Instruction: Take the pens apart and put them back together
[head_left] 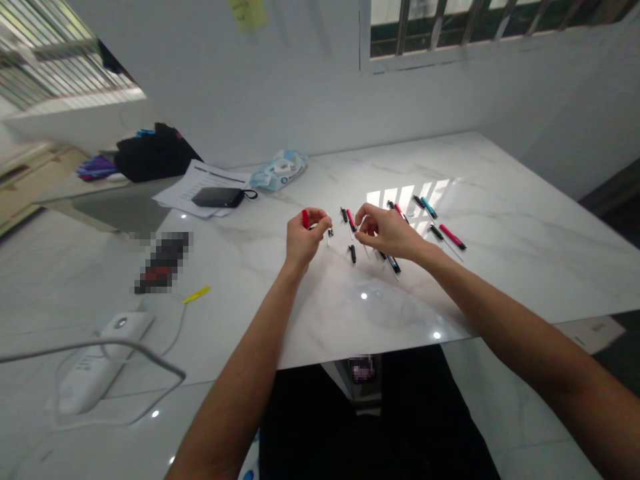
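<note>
My left hand (303, 239) pinches a small red handle (305, 219) between thumb and fingers, above the white marble table (320, 313). My right hand (386, 232) hangs just to its right, fingers curled together, and what they hold cannot be seen. Scattered beneath and around both hands lie several small precision screwdrivers with thin metal shafts. A pink-handled one (453, 236) lies farthest right, a teal one (429, 207) lies behind it, and a short black one (353, 253) lies between my hands.
Papers (200, 190) with a black pouch (218, 197) and a blue wipes packet (278, 171) sit at the table's far left. A blurred dark object (163, 262), a yellow tag (197, 294) and a white power strip (103, 360) lie nearer left. A wall bounds the far side.
</note>
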